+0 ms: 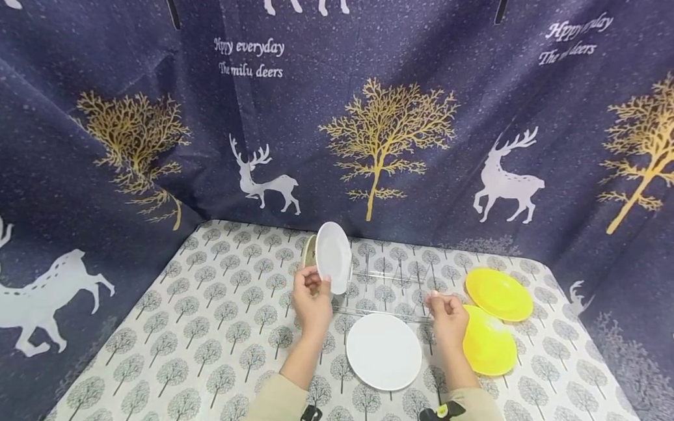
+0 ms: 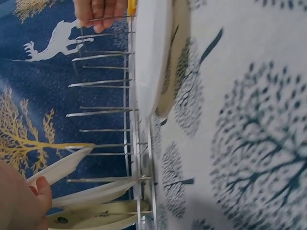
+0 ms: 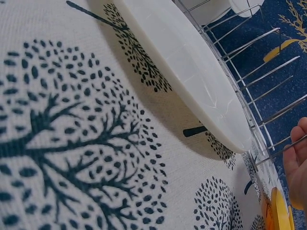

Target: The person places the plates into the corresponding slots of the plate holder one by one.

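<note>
My left hand (image 1: pixel 313 303) pinches a white plate (image 1: pixel 334 256) by its lower edge, thumb in front, and the plate stands tilted over the left end of a wire dish rack (image 2: pixel 100 113). Behind it in the left wrist view, another white plate (image 2: pixel 98 193) and a pale green patterned plate (image 2: pixel 103 213) stand between the rack's prongs. At the rack's right end, my right hand (image 1: pixel 448 315) holds an end wire between thumb and curled fingers. A larger white plate (image 1: pixel 384 352) lies flat in front of the rack, between my forearms.
Two yellow plates (image 1: pixel 499 294) lie to the right of the rack, the nearer one close beside my right hand. Tree-print cloth (image 1: pixel 197 357) covers the table. A dark blue deer-print curtain (image 1: pixel 321 105) hangs behind the table and at its sides.
</note>
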`<action>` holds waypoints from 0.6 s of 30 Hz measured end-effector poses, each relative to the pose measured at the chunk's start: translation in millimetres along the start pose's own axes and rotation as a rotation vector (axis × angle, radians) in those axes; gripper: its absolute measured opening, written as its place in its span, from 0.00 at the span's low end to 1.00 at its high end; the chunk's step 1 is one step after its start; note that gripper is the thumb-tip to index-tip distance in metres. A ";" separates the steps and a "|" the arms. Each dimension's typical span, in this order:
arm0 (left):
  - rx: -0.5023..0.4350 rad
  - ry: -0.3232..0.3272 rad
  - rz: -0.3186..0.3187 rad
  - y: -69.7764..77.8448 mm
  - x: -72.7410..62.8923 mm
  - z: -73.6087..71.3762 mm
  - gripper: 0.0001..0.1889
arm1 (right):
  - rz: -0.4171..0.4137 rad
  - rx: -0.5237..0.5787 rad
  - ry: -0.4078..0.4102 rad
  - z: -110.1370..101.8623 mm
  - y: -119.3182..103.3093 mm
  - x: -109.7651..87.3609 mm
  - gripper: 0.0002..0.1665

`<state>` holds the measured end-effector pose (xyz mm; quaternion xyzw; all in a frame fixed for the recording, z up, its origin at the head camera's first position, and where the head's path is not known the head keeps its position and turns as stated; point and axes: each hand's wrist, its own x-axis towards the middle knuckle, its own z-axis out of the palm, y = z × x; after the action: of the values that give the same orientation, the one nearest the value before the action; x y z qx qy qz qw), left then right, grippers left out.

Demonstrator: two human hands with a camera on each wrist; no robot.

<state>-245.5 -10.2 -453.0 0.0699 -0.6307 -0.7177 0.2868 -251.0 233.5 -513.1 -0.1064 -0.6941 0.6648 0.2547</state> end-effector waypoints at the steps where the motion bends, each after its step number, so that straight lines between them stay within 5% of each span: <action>1: 0.001 -0.003 0.001 -1.2 -1.7 0.7 0.15 | -0.003 -0.002 0.006 0.5 0.2 -0.1 0.12; 10: 0.047 -0.013 0.004 -14.1 -12.0 6.7 0.13 | -0.015 0.005 0.035 1.0 0.5 -1.1 0.12; 18: 0.071 -0.033 -0.082 -16.3 -15.6 10.3 0.12 | 0.018 -0.020 0.008 -0.1 -3.5 -3.6 0.17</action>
<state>-242.6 7.2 -470.5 0.0943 -0.6571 -0.7070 0.2439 -247.2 231.6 -510.5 -0.1178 -0.6988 0.6596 0.2504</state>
